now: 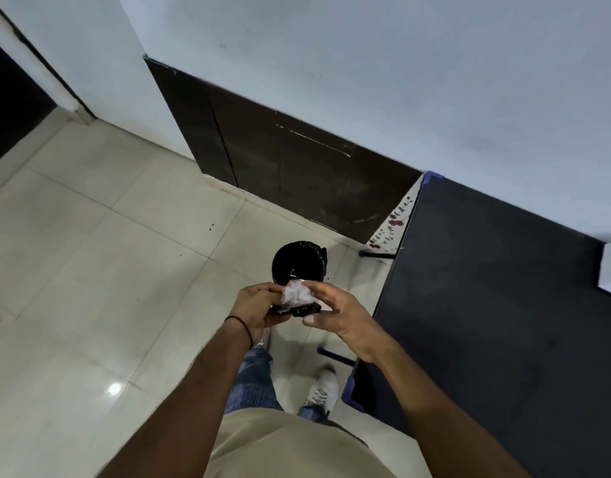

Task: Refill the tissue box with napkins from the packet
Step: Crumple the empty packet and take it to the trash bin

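I stand over a tiled floor with both hands raised in front of me. A crumpled clear plastic wrapper (pixel 297 294) with faint red print is pinched between my left hand (pixel 254 305) and my right hand (pixel 335 312). A small dark object (pixel 305 310) sits under the wrapper, also between my fingers; what it is I cannot tell. Just beyond my hands, on the floor, stands a round bin (pixel 298 265) lined with a black bag. No tissue box or napkins are visible.
A dark table (pixel 504 305) fills the right side, its edge close to my right forearm. Dark wooden panels (pixel 297 174) line the wall base ahead. A floral-printed surface (pixel 393 225) shows beside the table's far corner. A dark doorway (pixel 7 108) lies at far left.
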